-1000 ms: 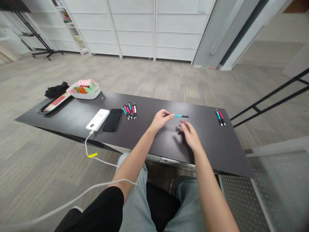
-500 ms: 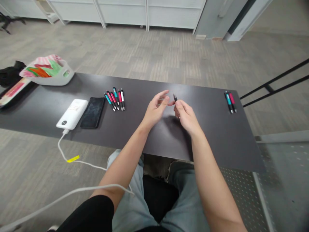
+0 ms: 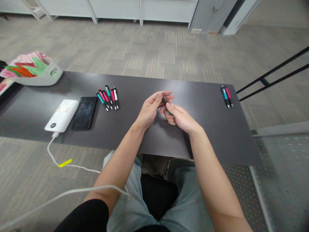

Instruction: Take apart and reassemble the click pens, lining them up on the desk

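Above the middle of the dark table, my right hand (image 3: 177, 116) is closed around a pen (image 3: 164, 101) with a black grip and a bit of teal barrel showing. My left hand (image 3: 152, 104) meets it from the other side, thumb and fingers pinched at the pen's upper end, hiding the tip. To the left lies a loose row of several pens (image 3: 108, 98) in teal, pink and white, with black grips. Far off to the right, a teal pen (image 3: 225, 97) and a pink pen (image 3: 229, 97) rest side by side.
Left of the pen row are a black phone (image 3: 84, 113) and a white power bank (image 3: 62, 115), whose white cable (image 3: 50, 151) hangs over the front edge. A white basket (image 3: 45, 80) with colourful cloth stands at the far left. Black metal bars (image 3: 265, 82) reach the table's right end.
My left hand has come over to the pen and closed on its end. My right hand has tilted the pen toward it. The whole view has shifted slightly.
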`<control>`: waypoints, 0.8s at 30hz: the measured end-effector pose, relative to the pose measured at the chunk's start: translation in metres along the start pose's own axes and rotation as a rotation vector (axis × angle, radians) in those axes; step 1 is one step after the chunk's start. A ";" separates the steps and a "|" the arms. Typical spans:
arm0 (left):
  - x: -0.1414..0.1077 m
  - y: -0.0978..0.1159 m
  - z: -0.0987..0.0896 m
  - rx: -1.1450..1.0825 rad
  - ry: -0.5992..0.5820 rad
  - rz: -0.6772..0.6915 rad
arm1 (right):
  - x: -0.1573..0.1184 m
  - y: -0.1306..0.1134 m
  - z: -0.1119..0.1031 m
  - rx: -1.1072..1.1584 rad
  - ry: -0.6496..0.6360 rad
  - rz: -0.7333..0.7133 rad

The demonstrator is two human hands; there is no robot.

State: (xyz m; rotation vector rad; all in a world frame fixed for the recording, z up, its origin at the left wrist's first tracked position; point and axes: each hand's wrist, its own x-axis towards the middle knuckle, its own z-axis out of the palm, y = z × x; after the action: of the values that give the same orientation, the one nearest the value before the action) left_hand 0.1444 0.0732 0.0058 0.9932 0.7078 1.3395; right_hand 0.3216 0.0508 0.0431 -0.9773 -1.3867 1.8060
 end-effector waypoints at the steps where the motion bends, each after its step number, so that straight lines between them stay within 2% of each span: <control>1: 0.000 0.000 0.002 -0.006 0.023 0.005 | 0.002 0.002 -0.001 -0.039 0.012 -0.019; 8: 0.003 -0.003 0.010 0.008 0.213 0.107 | 0.016 0.015 0.002 -0.472 0.256 -0.322; 14: 0.004 0.007 0.011 0.115 0.269 0.140 | 0.013 0.001 -0.010 -0.658 0.322 -0.430; 18: 0.004 0.007 0.010 0.143 0.276 0.157 | 0.009 -0.003 -0.024 -0.704 0.277 -0.452; 24: 0.006 0.002 0.007 0.153 0.330 0.162 | 0.019 0.021 -0.025 -0.629 0.330 -0.465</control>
State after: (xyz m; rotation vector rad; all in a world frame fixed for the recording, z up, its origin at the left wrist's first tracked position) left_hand 0.1503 0.0777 0.0109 0.9761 1.0071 1.6323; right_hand 0.3323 0.0741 0.0155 -1.0763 -1.8129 0.8341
